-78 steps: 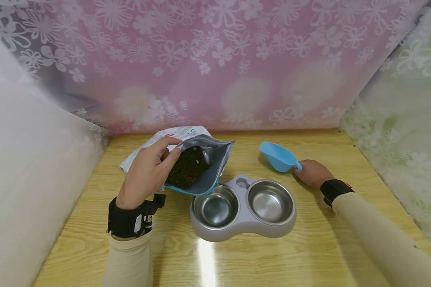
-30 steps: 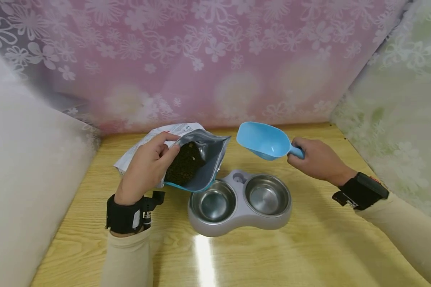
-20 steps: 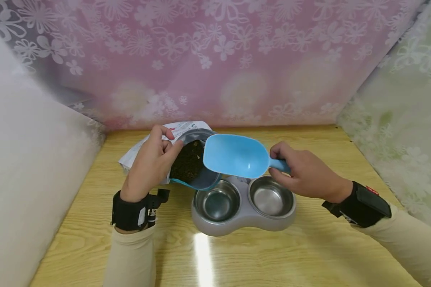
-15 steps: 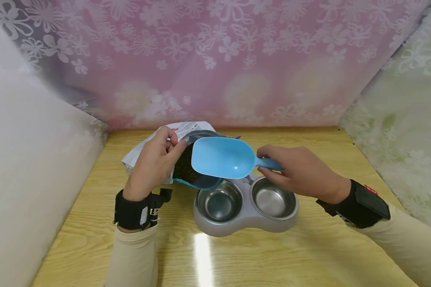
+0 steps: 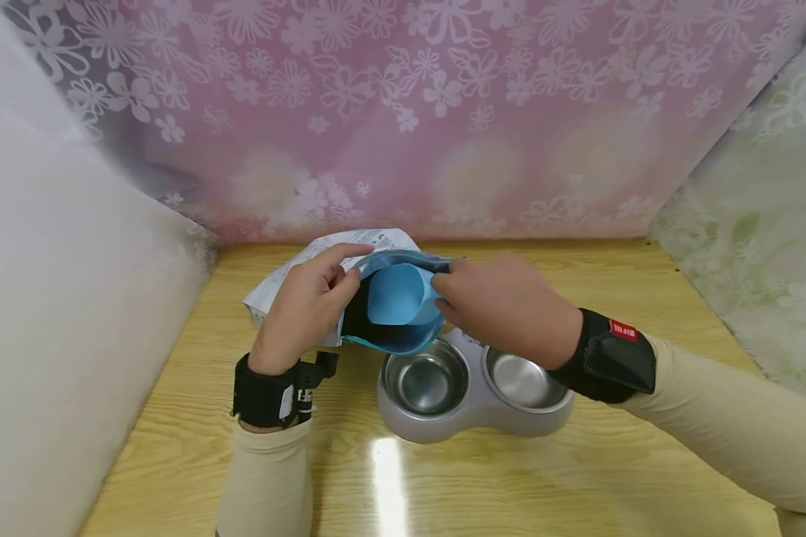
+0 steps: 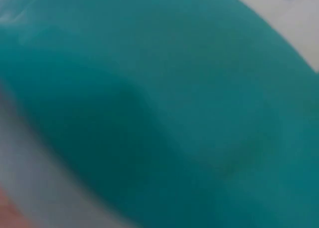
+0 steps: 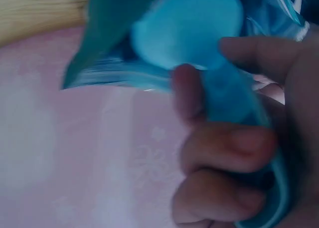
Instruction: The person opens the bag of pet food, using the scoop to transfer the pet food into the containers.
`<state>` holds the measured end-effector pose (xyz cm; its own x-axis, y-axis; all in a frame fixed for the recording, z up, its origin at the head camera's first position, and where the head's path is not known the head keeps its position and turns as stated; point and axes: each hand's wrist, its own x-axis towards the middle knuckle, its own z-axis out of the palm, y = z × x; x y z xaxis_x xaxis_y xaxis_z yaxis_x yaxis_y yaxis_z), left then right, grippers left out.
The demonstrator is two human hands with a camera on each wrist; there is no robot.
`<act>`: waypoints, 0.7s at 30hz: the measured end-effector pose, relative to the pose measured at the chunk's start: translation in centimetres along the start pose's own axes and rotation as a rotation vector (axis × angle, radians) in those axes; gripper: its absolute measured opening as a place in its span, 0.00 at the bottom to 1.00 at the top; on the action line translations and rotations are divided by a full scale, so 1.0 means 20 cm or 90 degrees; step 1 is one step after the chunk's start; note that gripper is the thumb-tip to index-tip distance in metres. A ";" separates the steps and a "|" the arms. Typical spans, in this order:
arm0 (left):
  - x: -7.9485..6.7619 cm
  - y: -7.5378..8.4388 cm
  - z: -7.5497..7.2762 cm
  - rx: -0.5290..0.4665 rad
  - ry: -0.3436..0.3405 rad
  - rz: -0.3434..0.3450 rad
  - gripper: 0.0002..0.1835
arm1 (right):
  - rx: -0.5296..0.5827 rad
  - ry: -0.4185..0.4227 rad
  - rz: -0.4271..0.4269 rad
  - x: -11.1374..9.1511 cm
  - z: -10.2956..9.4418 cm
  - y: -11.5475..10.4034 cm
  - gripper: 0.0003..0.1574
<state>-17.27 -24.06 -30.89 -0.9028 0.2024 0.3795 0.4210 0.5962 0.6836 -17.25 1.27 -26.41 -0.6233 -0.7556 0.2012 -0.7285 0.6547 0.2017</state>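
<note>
A white and teal pet food bag [image 5: 289,280] lies on its side, its mouth facing front right. My left hand [image 5: 302,313] pinches the bag's near edge between thumb and fingers. In the head view my right hand [image 5: 510,306] holds a blue scoop [image 5: 395,294], whose bowl is inside the bag's mouth. The right wrist view shows the fingers curled round the scoop's handle [image 7: 229,103]. Dark kibble, seen in the earlier frames, is now mostly hidden behind the scoop and in shadow. Teal bag film [image 6: 174,113] fills the left wrist view.
A grey double feeder [image 5: 473,418] stands right in front of the bag, with two steel bowls, the left bowl [image 5: 426,380] and the right bowl [image 5: 524,380]. My right forearm passes over its right side. Patterned curtains and a white wall bound the wooden table [image 5: 242,477].
My right hand has lifted the blue scoop from the table, carried it left over the feeder and put its bowl into the bag's mouth. My left hand keeps its pinch on the bag.
</note>
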 end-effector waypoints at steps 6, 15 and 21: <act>0.00 -0.01 0.00 0.007 -0.006 0.005 0.17 | -0.061 0.049 -0.062 0.11 0.00 -0.06 0.15; 0.00 0.00 0.00 -0.022 -0.009 -0.018 0.18 | -0.095 -0.029 -0.084 0.37 0.18 -0.14 0.19; 0.00 -0.02 0.01 -0.011 -0.004 -0.021 0.17 | -0.146 0.037 -0.079 0.41 0.25 -0.23 0.10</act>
<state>-17.46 -24.14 -31.24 -0.9167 0.1876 0.3527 0.3924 0.5889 0.7065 -20.42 -8.00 -30.58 -0.5113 -0.8323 0.2143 -0.7107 0.5496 0.4390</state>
